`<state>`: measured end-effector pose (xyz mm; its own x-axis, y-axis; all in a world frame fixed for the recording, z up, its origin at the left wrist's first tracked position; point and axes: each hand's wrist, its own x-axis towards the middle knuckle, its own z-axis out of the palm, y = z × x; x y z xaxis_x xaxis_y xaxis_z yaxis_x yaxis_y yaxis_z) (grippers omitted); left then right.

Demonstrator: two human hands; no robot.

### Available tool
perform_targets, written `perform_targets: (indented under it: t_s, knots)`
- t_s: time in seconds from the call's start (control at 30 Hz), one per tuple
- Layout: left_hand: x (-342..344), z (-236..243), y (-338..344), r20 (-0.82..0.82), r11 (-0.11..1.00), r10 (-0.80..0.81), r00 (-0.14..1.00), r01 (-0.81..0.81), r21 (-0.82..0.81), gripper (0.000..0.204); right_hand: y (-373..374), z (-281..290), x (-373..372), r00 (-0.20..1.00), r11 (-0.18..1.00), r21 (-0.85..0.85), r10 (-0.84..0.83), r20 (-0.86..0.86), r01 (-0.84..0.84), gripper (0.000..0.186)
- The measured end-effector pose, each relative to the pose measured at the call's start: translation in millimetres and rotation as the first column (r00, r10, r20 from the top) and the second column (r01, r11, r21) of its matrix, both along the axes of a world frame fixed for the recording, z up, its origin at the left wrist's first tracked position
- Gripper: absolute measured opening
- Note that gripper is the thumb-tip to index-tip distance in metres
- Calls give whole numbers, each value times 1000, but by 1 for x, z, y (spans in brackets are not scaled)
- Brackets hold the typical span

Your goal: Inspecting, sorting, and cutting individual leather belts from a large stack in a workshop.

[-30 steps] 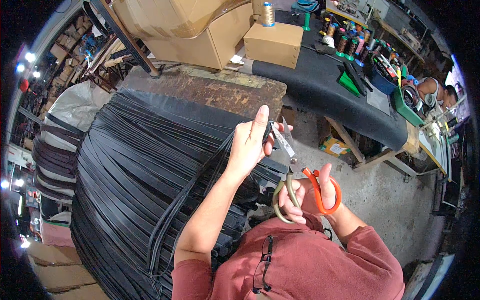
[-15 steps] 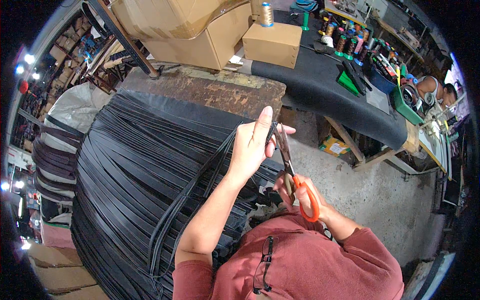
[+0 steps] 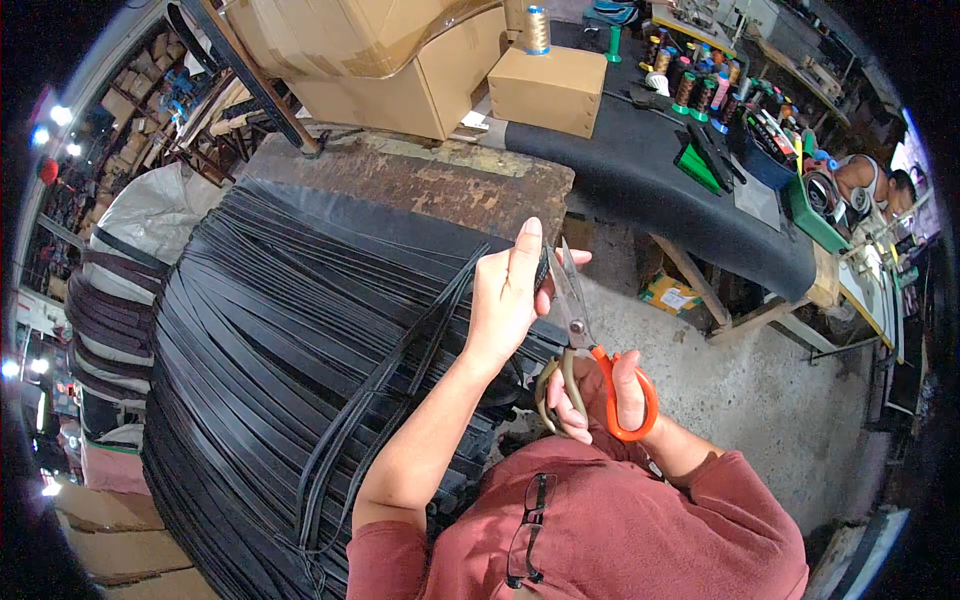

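My left hand (image 3: 510,290) is raised and pinches the ends of a few long black straps (image 3: 400,370) that trail down to the left. My right hand (image 3: 590,395) grips scissors (image 3: 580,340) with one orange and one olive handle loop. The metal blades point up and sit right beside the strap ends at my left fingers. A big heap of black straps (image 3: 260,340) lies under and left of both hands.
A worn rusty table (image 3: 420,175) holds the strap heap. Cardboard boxes (image 3: 400,70) and a thread cone (image 3: 538,30) stand behind. A black-covered bench (image 3: 650,170) with thread spools and tools runs to the right. Another person (image 3: 880,185) sits at far right. Concrete floor (image 3: 780,400) lies below right.
The scissors were open wide one second ago, then closed; now the blades stand nearly closed against the strap ends. My left hand stayed raised in much the same place.
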<state>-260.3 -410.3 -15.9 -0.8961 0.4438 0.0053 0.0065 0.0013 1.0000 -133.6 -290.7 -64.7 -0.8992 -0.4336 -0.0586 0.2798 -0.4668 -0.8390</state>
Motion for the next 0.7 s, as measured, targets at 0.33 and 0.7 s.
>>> perform_targets:
  t_s: [0.33, 0.7]
  knots:
    - [-2, 2, -1, 0, 1000, -11, 1000, 11, -23, 58, 0, 1, 2, 997, 994, 76, -79, 8, 78, 88]
    - [-9, -10, -3, -65, 997, 5, 998, -10, -73, 56, 6, -3, -2, 969, 931, 274, -216, -120, 242, 66]
